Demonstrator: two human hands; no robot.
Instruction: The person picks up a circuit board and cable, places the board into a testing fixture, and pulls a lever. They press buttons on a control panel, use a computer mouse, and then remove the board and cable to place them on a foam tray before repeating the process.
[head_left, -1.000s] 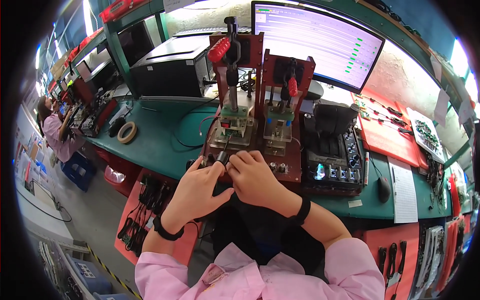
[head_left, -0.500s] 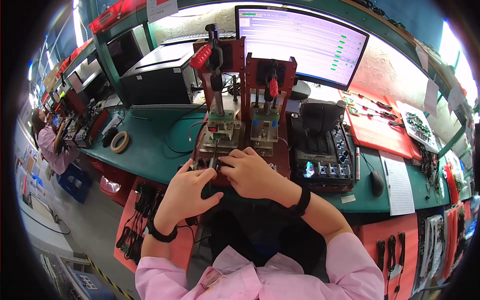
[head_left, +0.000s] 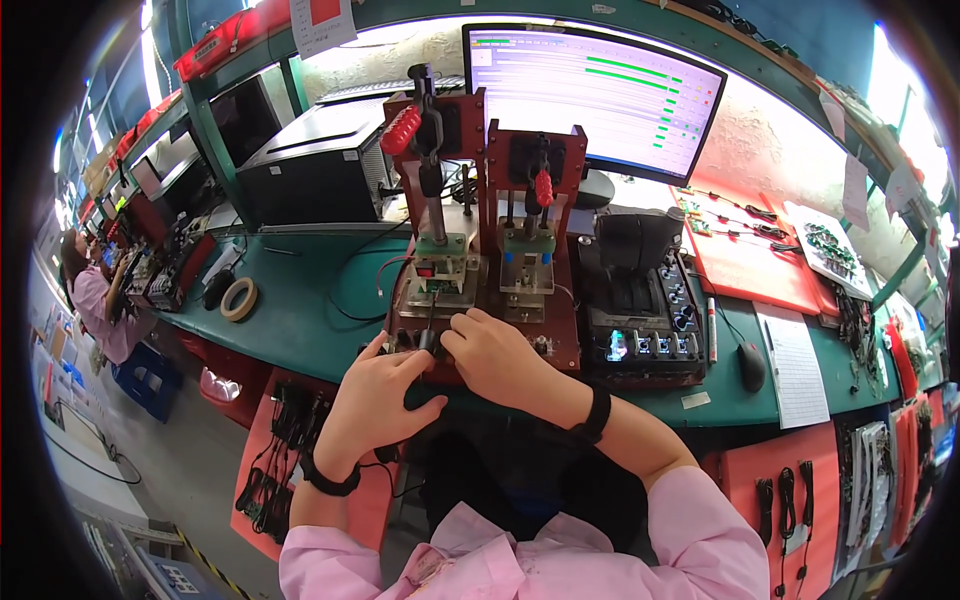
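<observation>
The left hand (head_left: 375, 405) and right hand (head_left: 505, 365) meet at the centre of the frame, on either side of a dark cylindrical piece (head_left: 428, 341) at the front of a dark red base (head_left: 562, 345). The left thumb stands well apart from its index finger, with nothing visible between them; the right fingertips curl together beside the piece, and whether they pinch it I cannot tell. The piece lines up with the left press (head_left: 440, 247) behind it; bringing a hand to each side probably steadies and aligns it. The red lever handle (head_left: 401, 130) rises above the press, presumably to keep it reachable yet clear of the fingers. The monitor (head_left: 600, 95), upper centre, faces the seated person, likely so that its rows can be checked without turning. It shows fine text and green bars, too small to read from here. The ruled sheet (head_left: 795, 370) at right has a grid with no legible entries; the hanging notice (head_left: 322, 25), upper left, is likewise unreadable, and no brand can be made out.
</observation>
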